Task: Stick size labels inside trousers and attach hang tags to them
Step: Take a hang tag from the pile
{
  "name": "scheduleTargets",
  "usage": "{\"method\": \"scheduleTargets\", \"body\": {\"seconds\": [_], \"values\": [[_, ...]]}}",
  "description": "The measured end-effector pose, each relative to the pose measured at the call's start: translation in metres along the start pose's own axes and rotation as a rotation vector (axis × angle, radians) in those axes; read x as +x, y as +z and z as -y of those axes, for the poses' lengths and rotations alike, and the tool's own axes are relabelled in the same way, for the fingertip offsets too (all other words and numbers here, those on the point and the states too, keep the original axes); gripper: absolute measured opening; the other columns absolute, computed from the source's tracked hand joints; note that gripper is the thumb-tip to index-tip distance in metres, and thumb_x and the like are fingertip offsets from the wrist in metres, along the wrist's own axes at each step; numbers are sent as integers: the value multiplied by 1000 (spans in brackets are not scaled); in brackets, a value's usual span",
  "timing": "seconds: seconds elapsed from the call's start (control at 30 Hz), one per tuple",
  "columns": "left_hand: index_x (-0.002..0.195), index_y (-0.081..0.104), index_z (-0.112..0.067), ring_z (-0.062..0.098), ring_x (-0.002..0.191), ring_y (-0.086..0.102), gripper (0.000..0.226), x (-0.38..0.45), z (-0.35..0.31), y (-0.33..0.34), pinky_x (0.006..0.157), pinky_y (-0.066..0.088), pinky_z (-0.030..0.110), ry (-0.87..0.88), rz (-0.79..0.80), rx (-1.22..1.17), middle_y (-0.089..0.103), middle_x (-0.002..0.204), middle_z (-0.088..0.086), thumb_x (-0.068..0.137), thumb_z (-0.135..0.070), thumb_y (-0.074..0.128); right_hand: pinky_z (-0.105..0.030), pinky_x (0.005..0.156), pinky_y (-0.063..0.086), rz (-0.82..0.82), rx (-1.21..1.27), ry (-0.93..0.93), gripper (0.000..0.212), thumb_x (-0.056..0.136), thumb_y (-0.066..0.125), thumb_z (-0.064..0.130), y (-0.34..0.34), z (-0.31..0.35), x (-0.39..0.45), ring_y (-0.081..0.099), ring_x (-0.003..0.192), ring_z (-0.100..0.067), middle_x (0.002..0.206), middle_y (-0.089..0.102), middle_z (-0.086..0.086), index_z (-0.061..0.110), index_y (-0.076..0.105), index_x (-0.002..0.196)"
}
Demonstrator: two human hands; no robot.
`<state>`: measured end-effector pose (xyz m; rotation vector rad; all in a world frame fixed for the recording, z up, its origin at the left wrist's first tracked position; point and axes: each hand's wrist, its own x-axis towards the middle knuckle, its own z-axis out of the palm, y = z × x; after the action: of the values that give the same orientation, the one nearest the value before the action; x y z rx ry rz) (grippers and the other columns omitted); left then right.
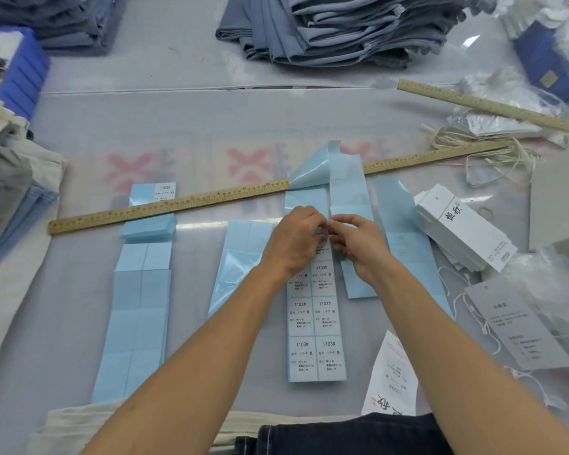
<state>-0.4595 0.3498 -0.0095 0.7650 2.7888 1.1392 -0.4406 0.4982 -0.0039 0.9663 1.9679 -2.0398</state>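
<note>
Label sheet [316, 326]: blue backing, white "1103#" stickers (size M)

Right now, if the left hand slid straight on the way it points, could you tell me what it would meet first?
Probably the right hand, whose fingers almost touch the left hand over the light blue sheet of white size labels.

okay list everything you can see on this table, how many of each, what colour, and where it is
label sheet: one, white size labels on blue backing, centre, under the hands
backing strips: several, pale blue, left and centre
rulers: two, yellowish wood, across the middle and upper right
hang tags: one stack, white, right
grey tag: one, lower right
strings: a bundle, cream, upper right
folded trousers: piles, grey-blue, top
blue bin: one, upper left
left hand: pinching at the label sheet's top
right hand: pinching there too
</note>
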Motion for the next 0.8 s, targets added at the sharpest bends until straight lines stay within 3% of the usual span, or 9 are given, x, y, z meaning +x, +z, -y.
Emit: {"method": "scheduleTargets", "body": {"seconds": [0.13, 0.23, 0.47, 0.57, 0.7, 0.8], "values": [[104, 72, -7, 26, 102, 58, 11, -2, -1, -3, 79, 51, 45, 33, -15, 33, 68, 104, 6, 96, -11, 66, -20, 53, 46, 16, -53, 4, 15, 87, 79, 14, 0, 4, 3, 61, 60, -9, 68, 73, 3, 16, 70, 99], [102, 72, -6, 28, 99, 59, 11, -6, -2, -6, 71, 52, 46, 94, -24, 107, 69, 101, 7, 98, -10, 62, -23, 56, 46, -13, -128, -17, 17, 84, 79, 12, 0, 3, 3, 61, 63, -10, 75, 73, -1, 19, 71, 97], [81, 64, -7, 30, 79, 56, 12, -29, -11, -28, 55, 46, 41, 233, -118, 256, 65, 82, 6, 91, 0, 67, -21, 57, 50, -65, -100, -87, 13, 88, 72, 6, -1, 1, 2, 59, 56, -5, 72, 68, 2, 18, 69, 91], [78, 64, -7, 30, 74, 55, 16, -51, -15, -39, 56, 47, 42, 263, -156, 309, 64, 80, 7, 88, 4, 68, -17, 56, 50, -70, -125, -141, 10, 90, 73, 7, 1, 3, 0, 60, 56, -3, 75, 69, 2, 17, 69, 91], [81, 67, -6, 30, 78, 59, 11, -77, -26, -51, 60, 50, 43, 236, -184, 271, 67, 84, 6, 90, 0, 70, -20, 63, 49, -108, -208, -167, 7, 96, 65, 13, 2, 7, -14, 64, 76, -11, 96, 70, 0, 17, 66, 101], [87, 69, -6, 28, 83, 61, 6, -90, -37, -62, 64, 53, 41, 174, -198, 217, 68, 88, 6, 90, -2, 72, -9, 65, 44, -133, -329, -393, 9, 99, 61, 21, -3, 13, -44, 60, 84, -1, 106, 66, 8, 23, 64, 107]]}}
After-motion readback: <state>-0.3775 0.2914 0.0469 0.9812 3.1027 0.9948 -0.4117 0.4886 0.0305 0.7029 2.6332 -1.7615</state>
